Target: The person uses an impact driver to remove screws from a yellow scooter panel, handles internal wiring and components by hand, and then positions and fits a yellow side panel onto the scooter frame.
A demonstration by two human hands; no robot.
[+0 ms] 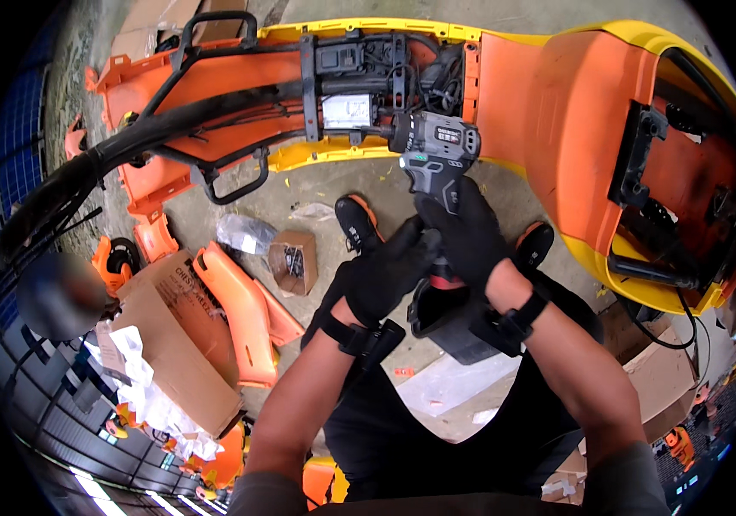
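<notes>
A grey-and-black pistol-shaped power drill (448, 139) is gripped around its handle by the black-gloved right hand (473, 230), its head at the near edge of an orange-and-yellow plastic body (514, 95). Whether anything is held by the adjacent black-gloved left hand (392, 268) cannot be told.

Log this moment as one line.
right gloved hand: gripping cordless drill | left gloved hand: close beside right | cordless drill: nose pointing left, at orange-and-yellow bodywork

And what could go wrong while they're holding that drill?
The drill, held in the right hand, has its front end close to the silver box, so a slip might scratch it. Dark wiring nearby could get snagged. The open carton near the left shoe might get kicked over.
</notes>
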